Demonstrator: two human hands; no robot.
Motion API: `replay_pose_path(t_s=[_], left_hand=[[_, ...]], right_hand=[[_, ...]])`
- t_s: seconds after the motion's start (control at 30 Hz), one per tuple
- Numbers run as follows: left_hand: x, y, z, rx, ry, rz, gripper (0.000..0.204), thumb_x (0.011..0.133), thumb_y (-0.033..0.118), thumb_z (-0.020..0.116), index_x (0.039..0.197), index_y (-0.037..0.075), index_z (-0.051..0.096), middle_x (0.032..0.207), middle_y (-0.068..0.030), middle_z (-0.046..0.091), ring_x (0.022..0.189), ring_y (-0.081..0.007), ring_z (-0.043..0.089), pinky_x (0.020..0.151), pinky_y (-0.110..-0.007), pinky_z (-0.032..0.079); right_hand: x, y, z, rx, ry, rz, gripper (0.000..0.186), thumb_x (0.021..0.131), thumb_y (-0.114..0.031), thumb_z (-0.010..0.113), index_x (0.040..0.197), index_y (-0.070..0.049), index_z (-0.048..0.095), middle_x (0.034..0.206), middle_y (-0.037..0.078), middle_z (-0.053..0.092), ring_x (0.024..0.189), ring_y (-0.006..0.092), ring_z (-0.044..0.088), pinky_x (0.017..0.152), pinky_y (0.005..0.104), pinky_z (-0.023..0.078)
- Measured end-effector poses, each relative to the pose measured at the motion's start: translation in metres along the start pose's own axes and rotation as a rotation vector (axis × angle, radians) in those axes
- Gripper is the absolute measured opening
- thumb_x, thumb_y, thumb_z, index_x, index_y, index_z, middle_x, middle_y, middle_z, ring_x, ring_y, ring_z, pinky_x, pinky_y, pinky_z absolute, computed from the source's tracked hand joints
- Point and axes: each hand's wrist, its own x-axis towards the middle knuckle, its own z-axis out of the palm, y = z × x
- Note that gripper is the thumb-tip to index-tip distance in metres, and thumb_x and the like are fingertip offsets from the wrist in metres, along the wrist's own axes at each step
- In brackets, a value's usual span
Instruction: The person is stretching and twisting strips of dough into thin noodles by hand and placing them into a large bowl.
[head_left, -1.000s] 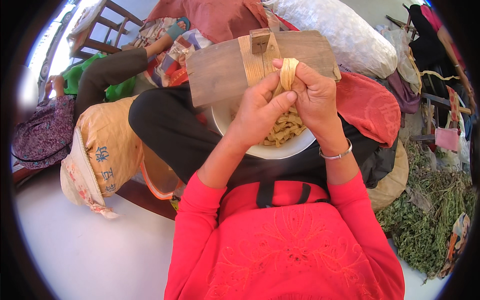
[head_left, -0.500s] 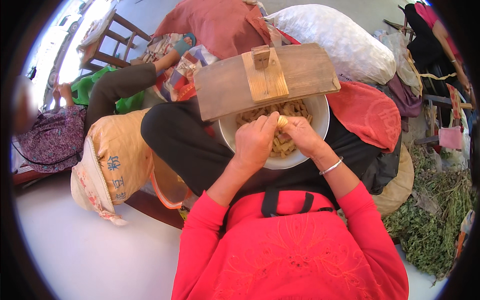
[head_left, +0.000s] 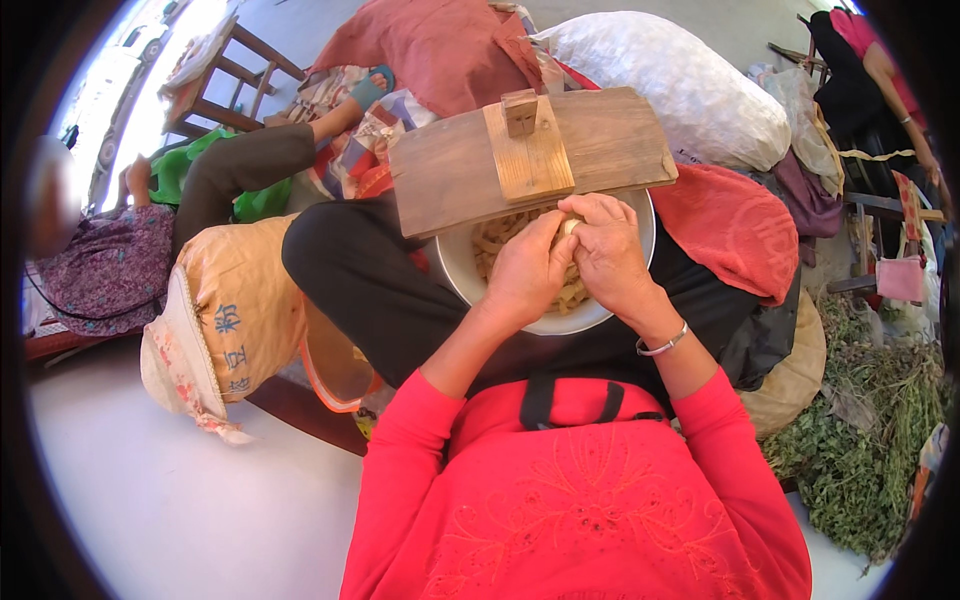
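Over a white bowl (head_left: 456, 262) in my lap, my two hands meet at a small pale yellow piece (head_left: 570, 228). My left hand (head_left: 527, 265) has its fingers closed on one side of it. The fingers of my right hand (head_left: 612, 258) curl over the other side, so most of the piece is hidden. Many short tan chunks (head_left: 570, 296) lie in the bowl; I cannot tell what they are. Across the bowl's far side rests a dark wooden board (head_left: 440, 170), with a lighter plank and a wooden block (head_left: 520, 112) fixed on top.
A red towel (head_left: 735, 225) drapes over my right thigh. Beyond the board sits a full white sack (head_left: 660, 80). A tan sack (head_left: 235, 300) and an orange-rimmed container (head_left: 330, 370) stand at left, near a seated person (head_left: 100, 260). Cut green plants (head_left: 860, 460) lie at right.
My right hand has turned and risen slightly, its fingers now wrapping over the pale piece. My left hand has shifted a little right and opened its angle toward it.
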Motion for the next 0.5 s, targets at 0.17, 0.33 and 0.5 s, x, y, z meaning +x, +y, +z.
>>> replay_pose_path(t_s=[0.17,0.33,0.5], left_hand=[[0.001,-0.004,0.005,-0.661,-0.06,-0.374,0.024,0.093,0.009,0.051,0.115,0.0,0.053,0.08,-0.0065,0.062,0.065,-0.0154,0.059,0.061,-0.03,0.047],[0.001,0.0,0.004,-0.517,0.048,-0.149,0.025,0.091,0.005,0.05,0.116,0.001,0.052,0.078,-0.0006,0.057,0.067,-0.006,0.05,0.062,-0.022,0.043],[0.001,-0.004,0.003,-0.376,-0.036,-0.112,0.024,0.091,0.004,0.049,0.115,0.001,0.054,0.081,0.0005,0.056,0.072,-0.0053,0.051,0.068,-0.021,0.044]], right_hand=[[-0.005,0.0,-0.006,0.037,0.008,0.035,0.007,0.076,-0.009,0.066,0.08,-0.005,0.066,0.11,0.007,0.063,0.104,0.0262,0.056,0.092,0.0409,0.038],[-0.009,0.008,-0.007,0.326,-0.06,0.253,0.006,0.08,-0.009,0.065,0.083,-0.004,0.067,0.112,0.009,0.062,0.101,0.0262,0.057,0.091,0.0401,0.039],[-0.013,0.008,-0.001,0.539,-0.022,0.335,0.006,0.079,-0.006,0.065,0.079,0.0,0.065,0.109,0.011,0.061,0.099,0.0258,0.056,0.087,0.0362,0.043]])
